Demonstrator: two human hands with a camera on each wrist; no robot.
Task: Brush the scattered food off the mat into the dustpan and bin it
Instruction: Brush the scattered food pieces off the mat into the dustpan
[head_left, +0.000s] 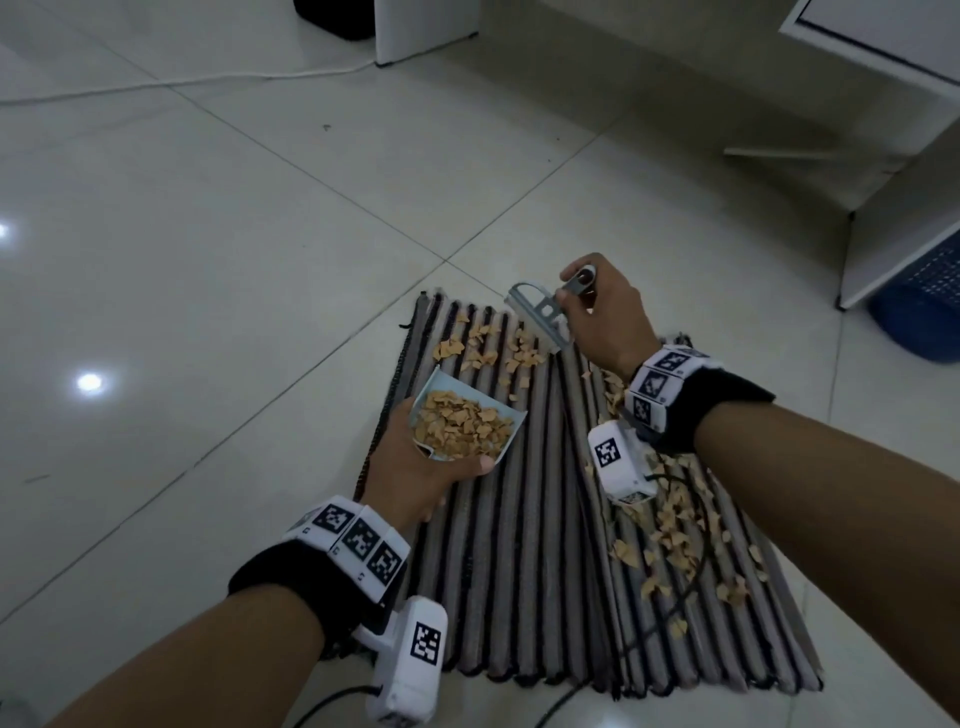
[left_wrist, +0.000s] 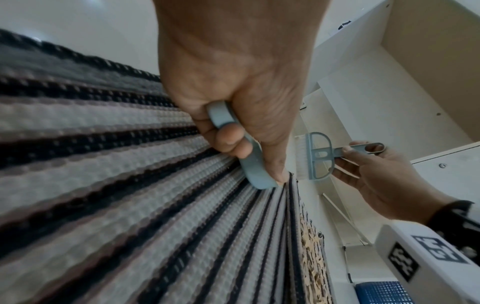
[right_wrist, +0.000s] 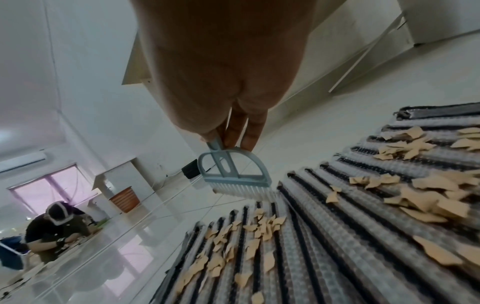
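A striped grey and black mat (head_left: 524, 545) lies on the tiled floor. My left hand (head_left: 421, 467) grips the handle of a small pale blue dustpan (head_left: 493, 410), which sits on the mat's left side heaped with tan food flakes (head_left: 460, 423). My right hand (head_left: 597, 312) holds the handle of a small grey-blue brush (head_left: 540, 314) over the mat's far edge, bristles (right_wrist: 241, 191) just above the mat. More flakes (head_left: 488, 348) lie between brush and dustpan, and others (head_left: 675, 519) are strewn along the mat's right side. In the left wrist view my fingers (left_wrist: 228, 139) curl round the dustpan handle (left_wrist: 249, 156).
A blue perforated bin (head_left: 919, 312) stands at the right beside a white cabinet (head_left: 898, 208). A white cable (head_left: 208, 80) runs across the far floor. Black cables (head_left: 670, 608) trail over the mat's near right. Another person (right_wrist: 54, 224) crouches in the distance.
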